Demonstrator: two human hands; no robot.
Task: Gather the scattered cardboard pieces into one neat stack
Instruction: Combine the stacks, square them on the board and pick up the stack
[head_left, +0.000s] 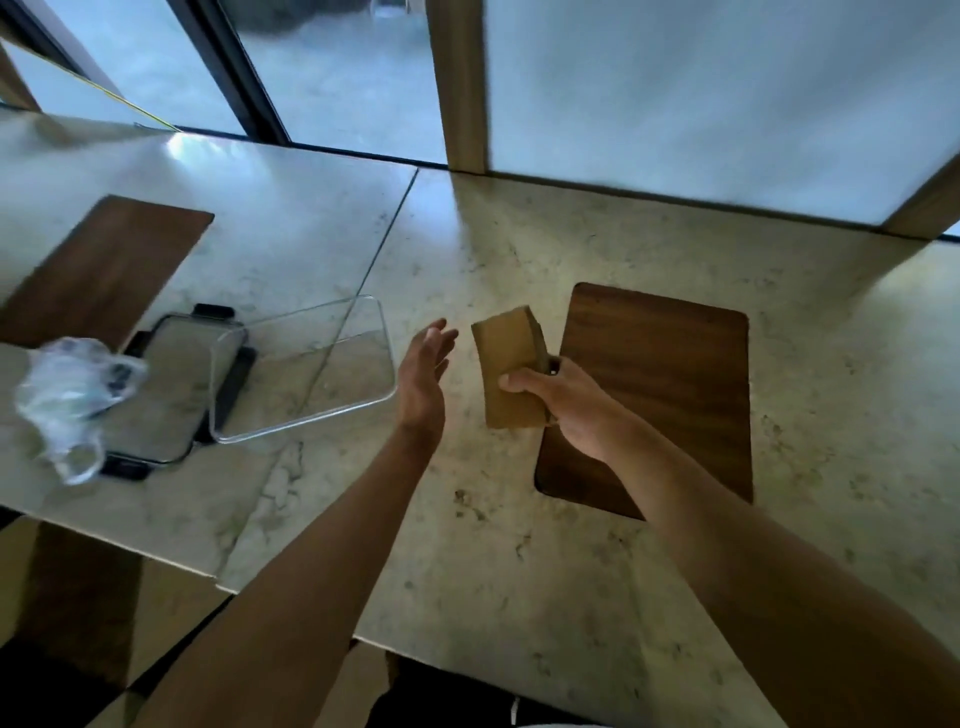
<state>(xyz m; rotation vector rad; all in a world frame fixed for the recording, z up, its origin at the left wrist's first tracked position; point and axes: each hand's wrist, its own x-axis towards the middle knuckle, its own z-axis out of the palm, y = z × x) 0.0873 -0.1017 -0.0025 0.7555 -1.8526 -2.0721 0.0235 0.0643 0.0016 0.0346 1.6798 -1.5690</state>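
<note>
A stack of brown cardboard pieces (511, 358) is held above the marble table, tilted on its edge. My right hand (566, 405) grips the stack's lower right side, thumb across the front face. To the stack's left, my left hand (423, 382) is raised with flat palm and fingers apart, a short gap from the cardboard and not touching it. No loose cardboard pieces show elsewhere on the table.
A dark wooden board (670, 395) lies right of the stack. A clear glass dish (306, 369) sits left of my left hand, beside a lid with black clips (171, 384) and a crumpled plastic bag (72, 389). Another wooden board (98, 270) lies far left.
</note>
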